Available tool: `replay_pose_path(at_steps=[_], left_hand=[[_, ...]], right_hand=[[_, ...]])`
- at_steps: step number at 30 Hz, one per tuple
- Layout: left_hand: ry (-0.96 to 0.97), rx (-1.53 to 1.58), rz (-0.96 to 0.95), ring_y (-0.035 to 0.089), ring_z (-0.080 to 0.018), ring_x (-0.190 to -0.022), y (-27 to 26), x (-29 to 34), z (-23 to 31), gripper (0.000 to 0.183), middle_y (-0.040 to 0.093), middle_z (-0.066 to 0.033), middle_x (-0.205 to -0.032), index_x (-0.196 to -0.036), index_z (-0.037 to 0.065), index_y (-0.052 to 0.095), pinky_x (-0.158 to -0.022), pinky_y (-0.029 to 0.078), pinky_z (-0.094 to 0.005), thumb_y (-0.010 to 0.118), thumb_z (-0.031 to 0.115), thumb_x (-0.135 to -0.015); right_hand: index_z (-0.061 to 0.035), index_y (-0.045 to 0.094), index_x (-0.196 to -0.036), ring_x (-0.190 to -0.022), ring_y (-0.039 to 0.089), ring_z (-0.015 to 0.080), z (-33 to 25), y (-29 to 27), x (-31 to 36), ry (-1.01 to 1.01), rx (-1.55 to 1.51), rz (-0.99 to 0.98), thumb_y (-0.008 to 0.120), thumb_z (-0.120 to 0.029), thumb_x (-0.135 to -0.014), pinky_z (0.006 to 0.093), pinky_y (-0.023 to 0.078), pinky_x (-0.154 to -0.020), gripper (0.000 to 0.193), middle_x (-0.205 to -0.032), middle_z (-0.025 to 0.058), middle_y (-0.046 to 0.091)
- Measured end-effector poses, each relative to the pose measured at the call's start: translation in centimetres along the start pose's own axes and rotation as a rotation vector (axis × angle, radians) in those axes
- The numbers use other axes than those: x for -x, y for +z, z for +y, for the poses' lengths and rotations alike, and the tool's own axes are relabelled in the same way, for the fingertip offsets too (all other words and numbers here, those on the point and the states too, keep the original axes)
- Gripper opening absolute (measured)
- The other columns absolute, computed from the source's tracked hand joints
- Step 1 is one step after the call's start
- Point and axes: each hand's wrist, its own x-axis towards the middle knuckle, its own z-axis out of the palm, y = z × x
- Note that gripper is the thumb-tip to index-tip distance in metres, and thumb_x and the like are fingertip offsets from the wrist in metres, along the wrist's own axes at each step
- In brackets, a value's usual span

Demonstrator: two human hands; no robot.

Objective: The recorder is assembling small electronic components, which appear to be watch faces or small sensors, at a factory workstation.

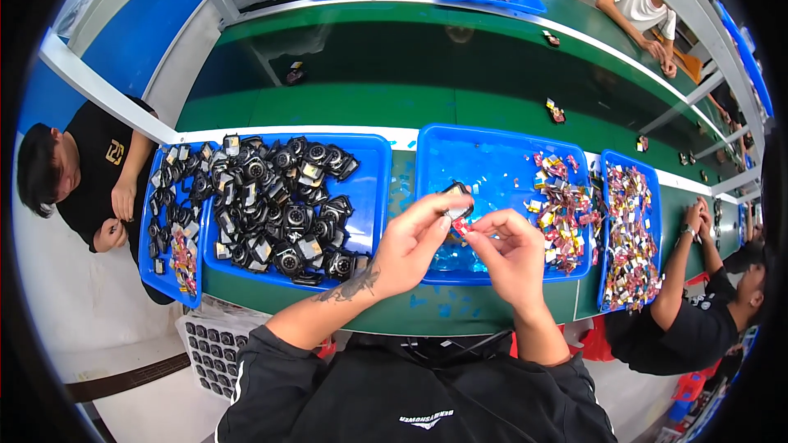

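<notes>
My left hand [414, 239] is closed around a small black watch-like casing [457, 189], held up over the middle blue tray [431, 141]. Fingertips of my right hand [510, 253] pinch a small red piece [461, 226] right against the casing; whether the two are joined I cannot tell. Blue film scraps [460, 258] lie in that tray under my hands, beside a heap of small red and yellow parts [562, 234]. To the left, another blue tray [373, 160] holds a pile of black watch-like casings [287, 213].
Narrower blue trays of parts flank these: a left tray [193, 299] and a right tray [606, 299]. Beyond runs a green conveyor belt [369, 98] carrying scattered parts. Co-workers sit at left [90, 172], right [698, 312] and far right [640, 12]. White frame posts [107, 86] rise nearby.
</notes>
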Motion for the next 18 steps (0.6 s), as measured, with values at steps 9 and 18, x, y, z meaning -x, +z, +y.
replay_pose_path(at_steps=[9, 18], left_hand=[[0.289, -0.808, -0.22, 0.068, -0.0287, -0.092, -1.0, -0.2, 2.3, 0.028, 0.063, -0.015, -0.115, -0.111, 0.005, 0.069, -0.074, 0.056, -0.032, 0.065, -0.002, -0.084], [-0.079, -0.614, -0.141, 0.069, -0.0209, -0.082, -0.9, 0.2, 1.6, 0.02, 0.066, -0.0127, -0.095, -0.107, 0.0, 0.069, -0.069, 0.056, -0.0275, 0.063, 0.0, -0.087]], right_hand=[[0.0031, 0.063, -0.094, -0.087, 0.061, 0.0081, -0.6, -1.6, -0.2, 0.032, -0.065, -0.131, 0.067, 0.002, -0.087, 0.0208, 0.053, -0.07, 0.009, -0.092, 0.005, 0.063], [0.0015, 0.061, -0.1, -0.086, 0.061, 0.0092, -1.2, -0.6, 0.1, 0.068, -0.135, -0.033, 0.069, 0.004, -0.084, 0.0224, 0.053, -0.072, 0.018, -0.091, 0.0041, 0.062]])
